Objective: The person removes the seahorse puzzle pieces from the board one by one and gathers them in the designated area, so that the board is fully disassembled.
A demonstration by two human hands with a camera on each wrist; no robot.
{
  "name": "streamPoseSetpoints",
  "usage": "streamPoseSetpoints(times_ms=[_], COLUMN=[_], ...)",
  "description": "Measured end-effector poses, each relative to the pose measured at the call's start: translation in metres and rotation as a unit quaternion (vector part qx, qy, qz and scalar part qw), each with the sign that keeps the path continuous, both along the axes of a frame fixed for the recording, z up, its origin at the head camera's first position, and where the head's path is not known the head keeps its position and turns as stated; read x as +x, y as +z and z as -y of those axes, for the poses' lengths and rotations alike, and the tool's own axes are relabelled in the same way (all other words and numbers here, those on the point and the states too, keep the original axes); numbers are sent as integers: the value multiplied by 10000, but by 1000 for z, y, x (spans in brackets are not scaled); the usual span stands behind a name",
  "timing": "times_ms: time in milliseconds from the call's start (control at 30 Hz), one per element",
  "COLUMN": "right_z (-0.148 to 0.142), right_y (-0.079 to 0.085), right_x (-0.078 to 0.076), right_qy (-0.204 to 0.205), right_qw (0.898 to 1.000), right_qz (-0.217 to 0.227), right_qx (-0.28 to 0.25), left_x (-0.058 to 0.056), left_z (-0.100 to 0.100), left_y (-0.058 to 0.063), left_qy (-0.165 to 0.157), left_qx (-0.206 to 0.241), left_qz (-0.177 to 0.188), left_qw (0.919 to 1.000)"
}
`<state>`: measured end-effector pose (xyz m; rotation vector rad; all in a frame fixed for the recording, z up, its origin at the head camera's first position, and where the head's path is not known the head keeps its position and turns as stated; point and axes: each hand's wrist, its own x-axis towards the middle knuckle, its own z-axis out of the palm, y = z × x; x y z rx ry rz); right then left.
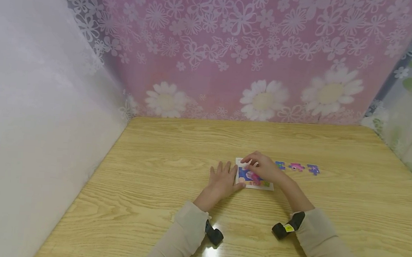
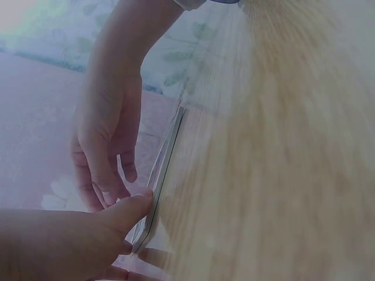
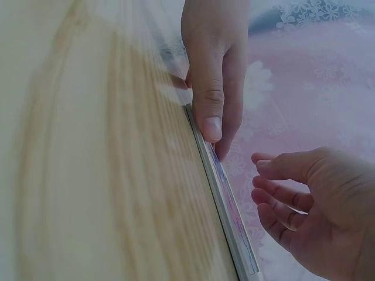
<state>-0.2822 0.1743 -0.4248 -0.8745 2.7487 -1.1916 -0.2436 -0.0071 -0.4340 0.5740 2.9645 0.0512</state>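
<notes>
A jigsaw puzzle board point(image 1: 259, 187) with a white frame and a blue and pink picture lies flat on the wooden table. My left hand point(image 1: 222, 180) is spread beside its left side, and the thumb point(image 2: 137, 202) rests on the near edge of the frame. Over the board's upper part hovers my right hand point(image 1: 265, 169), fingers loosely bent and apart from the board in the right wrist view. I see nothing between those fingers. Part of the picture is hidden under this hand.
To the right of the board lie a blue-green puzzle piece point(image 1: 280, 165), a pink piece point(image 1: 297, 167) and a purple-blue piece point(image 1: 313, 169) in a row. A pink flowered curtain point(image 1: 210, 66) hangs behind the table point(image 1: 146, 184); a pale wall point(image 1: 44, 114) borders the left.
</notes>
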Motion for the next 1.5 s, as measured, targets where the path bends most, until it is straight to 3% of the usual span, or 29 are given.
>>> streamPoseSetpoints(times_ms=[200, 800, 1500], right_z=[1, 2, 7], right_y=[-6, -15, -14], right_x=[-1, -1, 3], right_qy=[21, -97, -234], right_qw=[10000, 9984, 9986], right_qz=[-41, 555, 394], right_qx=[-6, 42, 256], left_x=[-1, 1, 0], left_z=[0, 0, -1], left_y=[-1, 1, -1], left_qy=[15, -28, -25], left_qx=[1, 100, 25], left_qz=[6, -7, 30], left_qw=[10000, 9999, 10000])
